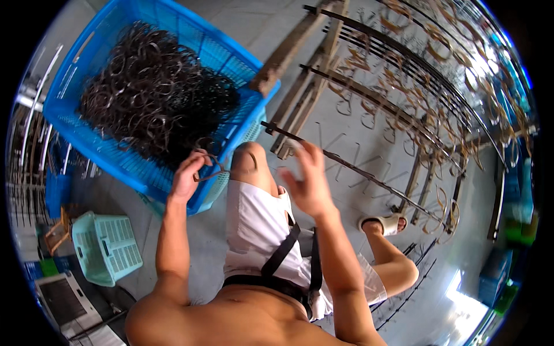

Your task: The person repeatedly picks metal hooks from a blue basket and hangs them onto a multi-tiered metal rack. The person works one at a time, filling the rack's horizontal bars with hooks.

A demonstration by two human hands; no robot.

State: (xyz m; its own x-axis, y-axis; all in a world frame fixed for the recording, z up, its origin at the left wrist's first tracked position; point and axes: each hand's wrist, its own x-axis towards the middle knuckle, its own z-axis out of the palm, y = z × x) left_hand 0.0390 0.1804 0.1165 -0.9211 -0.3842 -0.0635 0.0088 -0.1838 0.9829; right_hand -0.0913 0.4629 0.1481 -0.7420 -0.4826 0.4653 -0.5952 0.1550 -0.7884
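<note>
My left hand (186, 176) is closed on a thin curved metal piece (214, 168) at the near right rim of a blue plastic crate (167, 193). A tangled heap of dark, shiny curved metal pieces (153, 86) fills much of that crate. My right hand (310, 181) is raised beside a long dark rod (358, 172) with thin wire hooks along it. Its thumb and fingers stand apart, slightly blurred, and I see nothing between them. Toward the far end of this rod, several curved pieces (441, 202) hang from its hooks.
A wooden rack (288, 109) at the right carries more rods hung with tan curved pieces (398, 124). A pale green basket (109, 245) stands on the floor at the left. Hooked rods (407, 294) lie on the floor to the right of my bent leg.
</note>
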